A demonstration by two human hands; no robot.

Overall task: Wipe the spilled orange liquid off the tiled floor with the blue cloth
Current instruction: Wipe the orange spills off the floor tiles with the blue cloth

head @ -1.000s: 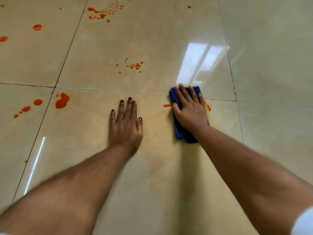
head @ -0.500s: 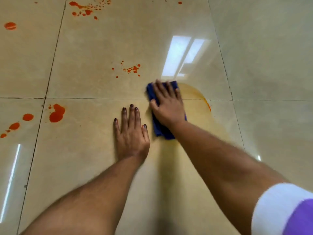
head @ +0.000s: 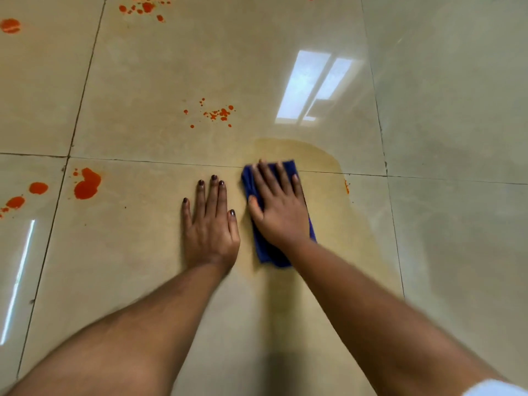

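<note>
The right hand (head: 278, 208) lies flat, fingers straight and spread, pressing down on a folded dark blue cloth (head: 267, 252) that sits on the glossy beige tiled floor (head: 137, 252), just below a grout line. The cloth's far edge shows past the fingertips and its near end sticks out beside the wrist. Around it spreads a pale yellowish wet smear (head: 323, 158), reaching across the grout line onto the next tile. A thin orange streak (head: 347, 186) sits at the smear's right edge.

The left hand (head: 210, 227) rests palm-down on the bare tile just beside the cloth, fingers extended, holding nothing; it seems to bear weight, though motion blur makes that uncertain.

Unwiped orange liquid remains: a cluster of small orange droplets (head: 218, 113) ahead of the hands, a large orange blot (head: 87, 184) to the left, and more orange splashes (head: 143, 7) farther off.
</note>
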